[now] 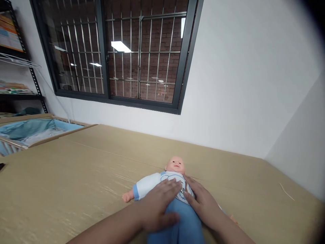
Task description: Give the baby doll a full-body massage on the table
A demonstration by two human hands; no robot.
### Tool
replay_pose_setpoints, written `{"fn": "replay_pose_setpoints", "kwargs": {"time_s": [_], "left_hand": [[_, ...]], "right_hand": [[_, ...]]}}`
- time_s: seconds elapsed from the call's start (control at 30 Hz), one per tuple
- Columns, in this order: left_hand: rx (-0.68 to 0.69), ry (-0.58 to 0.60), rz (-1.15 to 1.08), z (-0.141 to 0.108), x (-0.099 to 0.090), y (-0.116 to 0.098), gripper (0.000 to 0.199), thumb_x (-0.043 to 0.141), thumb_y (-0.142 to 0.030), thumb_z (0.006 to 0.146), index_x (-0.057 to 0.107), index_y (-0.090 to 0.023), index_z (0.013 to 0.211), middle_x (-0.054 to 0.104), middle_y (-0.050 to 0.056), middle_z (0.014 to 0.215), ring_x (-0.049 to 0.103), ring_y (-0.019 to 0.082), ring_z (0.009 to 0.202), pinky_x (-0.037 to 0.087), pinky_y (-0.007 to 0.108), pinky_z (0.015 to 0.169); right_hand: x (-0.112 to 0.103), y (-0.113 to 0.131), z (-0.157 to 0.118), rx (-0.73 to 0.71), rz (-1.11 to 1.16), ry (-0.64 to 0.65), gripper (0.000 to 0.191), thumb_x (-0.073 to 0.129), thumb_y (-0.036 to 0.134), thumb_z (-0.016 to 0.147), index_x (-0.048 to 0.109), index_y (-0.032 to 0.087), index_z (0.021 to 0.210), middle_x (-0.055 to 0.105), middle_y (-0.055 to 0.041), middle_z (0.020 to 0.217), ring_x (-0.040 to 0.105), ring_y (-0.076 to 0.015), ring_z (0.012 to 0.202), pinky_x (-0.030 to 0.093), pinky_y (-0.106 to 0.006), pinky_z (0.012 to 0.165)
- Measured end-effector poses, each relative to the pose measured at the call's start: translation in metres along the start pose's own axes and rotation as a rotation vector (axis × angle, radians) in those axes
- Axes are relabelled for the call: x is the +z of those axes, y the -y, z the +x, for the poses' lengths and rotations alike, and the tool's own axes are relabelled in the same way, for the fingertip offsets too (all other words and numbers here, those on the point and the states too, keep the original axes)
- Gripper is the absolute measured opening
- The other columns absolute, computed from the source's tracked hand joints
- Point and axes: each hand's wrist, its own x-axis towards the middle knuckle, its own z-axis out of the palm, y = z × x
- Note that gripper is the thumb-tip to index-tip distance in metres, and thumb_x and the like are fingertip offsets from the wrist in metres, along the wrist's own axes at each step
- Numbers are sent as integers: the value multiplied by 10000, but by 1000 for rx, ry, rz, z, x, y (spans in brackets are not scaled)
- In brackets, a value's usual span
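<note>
A baby doll [175, 166] lies on its back on the tan tabletop, head pointing away from me. It wears a white shirt [149, 184] with blue cuffs and a printed animal face, and blue trousers [177, 222]. My left hand [162, 200] rests flat across the doll's belly and chest, fingers stretched out, thumb over the trousers. On the other side, my right hand [201, 200] lies along the doll's chest and flank with its fingers extended. The doll's arm on the left sticks out sideways; the one on the right is mostly hidden behind my right forearm.
Behind the tan surface [88, 176] is a white wall with a barred window [142, 54]. At the left stand a wooden crib [63, 125] with blue lining and a black shelf rack [38, 84]. A thin pale strip [286, 192] lies at the right.
</note>
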Motion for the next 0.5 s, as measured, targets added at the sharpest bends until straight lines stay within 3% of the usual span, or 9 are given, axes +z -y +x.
{"fn": "replay_pose_setpoints", "kwargs": {"time_s": [0.17,0.33,0.4,0.5], "left_hand": [[-168,-104,-21,9,6,30,733,362,-595,1005,232,-180,1595,221,117,1641,209,295,1522,205,531,1246],[-238,-213,-33,11,10,39,639,290,-544,1039,349,-169,1553,347,117,1596,317,267,1486,285,511,1227],[-213,-241,-37,10,11,39,614,298,-527,1043,366,-182,1546,375,108,1583,346,258,1472,302,500,1223],[-195,-266,-40,8,11,39,587,306,-507,1047,387,-194,1537,400,98,1572,367,256,1460,317,483,1221]], "right_hand": [[-3,2,2,-46,-22,11,629,486,561,976,421,246,1517,450,-93,1538,424,-281,1416,359,-490,1181],[-11,14,-4,-98,-213,-50,551,491,514,985,480,278,1483,370,-75,1587,330,-332,1469,302,-590,1192],[-11,25,-10,-242,-258,-45,492,509,445,988,509,308,1461,375,-50,1584,302,-330,1483,264,-599,1206],[-1,44,-18,-584,-183,159,467,545,382,981,518,354,1446,479,-10,1517,363,-279,1458,330,-485,1204]]}}
